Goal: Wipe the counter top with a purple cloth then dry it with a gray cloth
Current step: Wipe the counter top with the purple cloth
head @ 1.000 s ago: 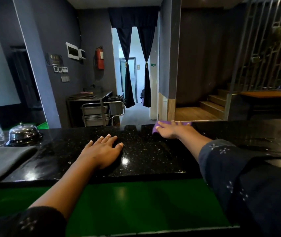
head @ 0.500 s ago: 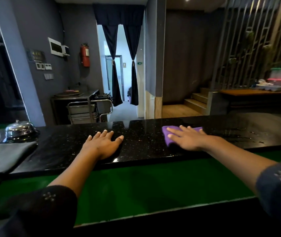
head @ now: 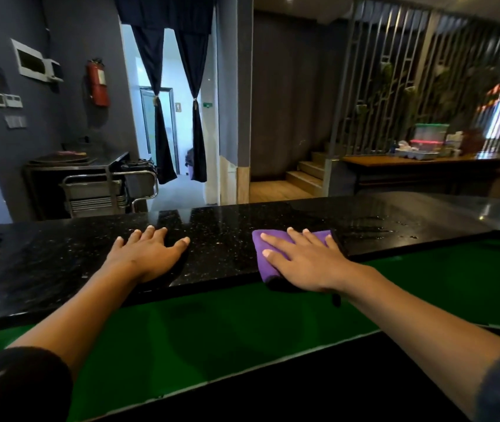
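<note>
Purple cloth (head: pixel 273 260), a soft folded rectangle with a dark hem, lies on the near edge of the counter top (head: pixel 221 239), its closest corner drooping over the lip; most of its middle is hidden beneath the right hand (head: pixel 306 263), so only the far strip and left side show. That hand lies flat on it, fingers straight and spread, palm pressing down, nothing curled around the fabric. The counter is polished black stone flecked with pale specks, glossy, with wet streaks and droplets (head: pixel 376 223) to the right of the cloth. The left hand (head: pixel 148 254) rests palm-down on bare stone well apart from the cloth, fingers extended and slightly fanned, holding nothing. Both forearms reach forward across a green lower surface (head: pixel 212 324); dark sleeves are cut off at the bottom corners. At the far left edge something grey and something metallic are cropped and too blurred to name
</note>
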The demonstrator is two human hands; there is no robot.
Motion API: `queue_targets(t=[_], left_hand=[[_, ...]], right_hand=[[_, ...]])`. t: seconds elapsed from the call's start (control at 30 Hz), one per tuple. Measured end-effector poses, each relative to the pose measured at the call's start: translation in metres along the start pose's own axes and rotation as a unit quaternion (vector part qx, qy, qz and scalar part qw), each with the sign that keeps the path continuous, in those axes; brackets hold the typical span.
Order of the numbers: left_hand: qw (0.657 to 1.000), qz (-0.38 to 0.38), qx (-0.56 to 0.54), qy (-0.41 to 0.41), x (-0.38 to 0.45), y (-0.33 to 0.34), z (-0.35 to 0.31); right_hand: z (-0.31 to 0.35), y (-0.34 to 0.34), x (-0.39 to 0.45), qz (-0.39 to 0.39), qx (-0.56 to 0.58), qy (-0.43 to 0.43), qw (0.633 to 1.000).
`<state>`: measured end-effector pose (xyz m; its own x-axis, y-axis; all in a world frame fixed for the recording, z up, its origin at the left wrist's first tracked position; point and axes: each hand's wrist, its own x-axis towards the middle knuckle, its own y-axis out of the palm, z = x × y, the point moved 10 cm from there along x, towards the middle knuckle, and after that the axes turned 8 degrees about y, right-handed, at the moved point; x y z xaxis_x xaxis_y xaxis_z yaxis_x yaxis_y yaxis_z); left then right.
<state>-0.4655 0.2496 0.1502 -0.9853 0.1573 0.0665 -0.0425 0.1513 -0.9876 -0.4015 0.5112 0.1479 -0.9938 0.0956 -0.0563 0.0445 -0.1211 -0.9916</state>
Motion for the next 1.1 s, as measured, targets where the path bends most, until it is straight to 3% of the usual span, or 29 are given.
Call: queue_targets(t=[0.3,0.5,0.6,0.73,0.87,0.97,1.1], left_hand=[[1.000,0.000,-0.001,-0.011,-0.006,-0.004,-0.003],[1.000,0.004,0.011,-0.015,-0.004,-0.004,-0.001],[0.999,0.018,0.022,-0.024,-0.004,0.000,-0.002],[0.994,0.016,0.104,-0.041,-0.009,-0.010,-0.010],[0.966,-0.046,0.254,0.003,-0.012,-0.035,-0.062],[0.988,-0.065,0.131,0.039,0.001,-0.026,-0.116],[0.998,-0.018,0.016,0.056,0.029,0.008,-0.169]], right_hand=[[0.034,-0.010,0.060,0.027,0.005,0.053,0.998],[0.026,0.001,0.032,0.049,0.001,-0.064,0.997],[-0.017,-0.003,0.035,0.057,0.012,-0.057,0.997],[-0.055,-0.018,0.066,0.043,0.016,0.004,0.999],[-0.049,-0.024,0.078,0.026,0.011,0.030,0.999],[-0.049,-0.016,0.066,0.047,0.011,-0.019,0.999],[-0.075,-0.011,0.056,0.057,-0.003,-0.065,0.996]])
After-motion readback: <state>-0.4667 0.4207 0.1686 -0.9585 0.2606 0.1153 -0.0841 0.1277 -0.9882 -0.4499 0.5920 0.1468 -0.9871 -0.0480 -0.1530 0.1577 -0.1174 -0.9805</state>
